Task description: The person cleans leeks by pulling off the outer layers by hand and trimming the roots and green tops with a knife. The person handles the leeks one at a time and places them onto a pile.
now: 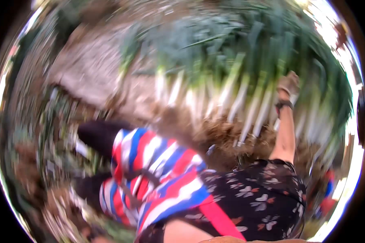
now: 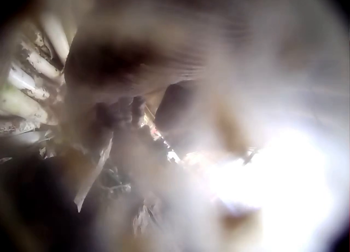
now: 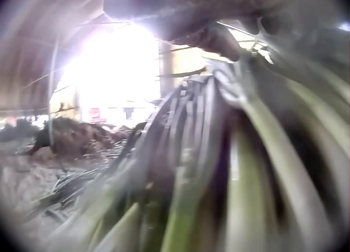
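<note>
Black floral top (image 1: 251,198) lies nearest the head camera, beside striped cloth (image 1: 166,162). Leeks (image 1: 231,89) lie in a row, leaves above roots in head view. Right hand (image 1: 288,84) is among them; finger state blurred, cannot tell. Left hand: indistinct, state cannot be told.

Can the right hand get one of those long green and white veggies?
It looks like yes. The right hand is already right in among the long green and white veggies, and nothing seems to block it, though the picture is blurry.

There are one wristband (image 1: 284,104), one pink strap (image 1: 222,220), over ten leeks (image 1: 238,101).
</note>
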### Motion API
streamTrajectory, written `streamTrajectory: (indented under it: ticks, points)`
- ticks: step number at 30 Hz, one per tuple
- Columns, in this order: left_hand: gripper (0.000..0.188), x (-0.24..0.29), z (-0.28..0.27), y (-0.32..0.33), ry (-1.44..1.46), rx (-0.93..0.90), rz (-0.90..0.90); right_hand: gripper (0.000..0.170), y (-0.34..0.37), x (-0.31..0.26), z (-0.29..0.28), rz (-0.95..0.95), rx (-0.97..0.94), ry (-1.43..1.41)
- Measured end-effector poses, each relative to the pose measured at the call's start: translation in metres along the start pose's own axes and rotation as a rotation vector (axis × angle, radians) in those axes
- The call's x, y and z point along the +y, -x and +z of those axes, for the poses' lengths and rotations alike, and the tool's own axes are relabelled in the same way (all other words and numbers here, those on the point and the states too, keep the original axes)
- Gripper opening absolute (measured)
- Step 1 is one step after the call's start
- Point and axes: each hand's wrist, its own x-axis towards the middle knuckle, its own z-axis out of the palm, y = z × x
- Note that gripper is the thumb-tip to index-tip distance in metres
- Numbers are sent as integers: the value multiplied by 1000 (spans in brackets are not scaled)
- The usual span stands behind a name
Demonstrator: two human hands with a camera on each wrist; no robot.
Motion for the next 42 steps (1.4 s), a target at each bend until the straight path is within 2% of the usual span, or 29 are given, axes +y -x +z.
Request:
streamTrajectory:
  ticks: [2,3,4,5,6,7,9,10,12,14,15,16,17,20,23,24,25,27,28,30,32,33,34,37,38,39,40,41,42]
  points:
    - [37,-11,-21,37,72,16,6,36,26,-46,31,-413,74,-453]
    - [24,-13,-11,45,78,65,-4,40,43,-92,34,-444,-101,-584]
    - [22,-1,12,62,12,49,49,38,74,-145,12,-453,-356,-847]
    - [21,12,37,79,-53,38,104,37,108,-202,-9,-582,-502,-1047]
    - [27,17,56,80,-13,81,-63,36,149,-245,-34,-687,-643,-1231]
    - [32,0,61,75,3,-27,19,36,186,-278,-64,-777,-777,-1398]
    - [31,-5,94,66,-287,-192,279,31,260,-339,-143,-1156,-808,-1449]
    - [32,-27,107,50,-541,-236,527,30,294,-365,-180,-1272,-896,-1557]
    - [34,-42,136,23,-910,-435,868,29,345,-405,-246,-1424,-1136,-1695]
    - [34,-54,164,4,-1074,-589,873,29,384,-427,-323,-1662,-1009,-1518]
    - [34,-59,179,1,-1090,-629,740,27,411,-448,-335,-1670,-1238,-1595]
    - [34,-65,194,1,-1091,-654,625,27,430,-461,-352,-1793,-1150,-1556]
    - [34,-70,207,3,-1086,-671,513,25,462,-480,-351,-1585,-1364,-1628]
    - [34,-73,234,15,-1026,-675,314,27,514,-498,-336,-1418,-1354,-1598]
    - [33,-71,245,28,-939,-631,232,31,561,-499,-286,-1340,-1509,-1211]
    - [33,-69,247,33,-907,-596,198,30,558,-499,-290,-1357,-1598,-947]
    - [33,-67,247,33,-897,-553,180,30,567,-509,-279,-1333,-1649,-957]
    - [33,-58,239,25,-929,-439,140,30,556,-511,-289,-1251,-1593,-1168]
    - [31,-51,233,16,-984,-368,110,35,549,-513,-293,-1197,-1633,-1301]
    - [28,-39,219,1,-1087,-233,38,42,553,-529,-279,-1221,-1370,-1422]
    - [22,-39,187,4,-774,152,372,48,546,-524,-285,-1227,-1210,-1402]
    - [21,-34,178,10,-558,263,392,51,545,-522,-287,-1224,-1137,-1380]
    - [21,-30,169,16,-338,367,437,59,539,-508,-304,-1187,-1164,-1381]
    - [24,32,146,78,-334,435,448,52,544,-495,-316,-1009,-1818,-1490]
    - [25,37,145,93,-285,431,450,40,543,-484,-328,-801,-2276,-1454]
    - [27,39,145,105,-239,427,453,31,547,-480,-331,-724,-2611,-1504]
    - [27,36,145,113,-267,484,639,23,550,-475,-335,-613,-2962,-1456]
    - [29,32,145,123,-283,507,657,21,548,-467,-335,-518,-3284,-1463]
    - [30,28,147,132,-295,531,676,24,545,-443,-359,-849,-2829,-1880]
